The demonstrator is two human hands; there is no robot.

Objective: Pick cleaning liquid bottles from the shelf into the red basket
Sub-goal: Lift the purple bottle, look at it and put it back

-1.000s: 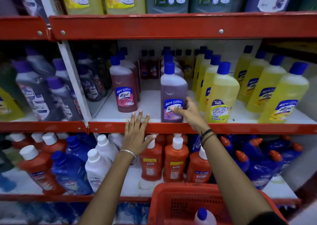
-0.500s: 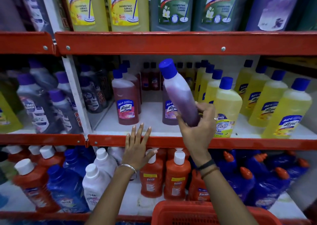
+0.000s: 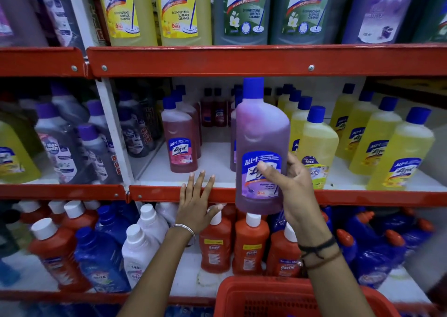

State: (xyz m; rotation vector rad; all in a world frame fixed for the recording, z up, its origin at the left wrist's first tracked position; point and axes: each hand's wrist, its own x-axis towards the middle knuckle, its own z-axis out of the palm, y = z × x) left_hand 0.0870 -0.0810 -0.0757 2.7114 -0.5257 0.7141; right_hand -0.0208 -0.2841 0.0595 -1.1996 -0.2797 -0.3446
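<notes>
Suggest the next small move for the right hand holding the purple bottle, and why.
Probably lower the purple bottle straight down into the red basket: the right hand holds it upright, clear of the shelf, and the basket sits just below. The left hand only rests on the shelf edge.

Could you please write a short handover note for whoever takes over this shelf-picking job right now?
Right hand: grip closed around the purple Lizol bottle, held upright in front of the middle shelf edge, clear of the shelf.
Left hand: empty, fingers spread, resting against that same red shelf edge.
Red basket: at the bottom of the view, below the right arm; its contents cannot be seen.
Done: one purple bottle lifted off the shelf.
Left: lower it into the basket, then pick further bottles; a pink Lizol bottle and yellow bottles stand on the middle shelf.
</notes>
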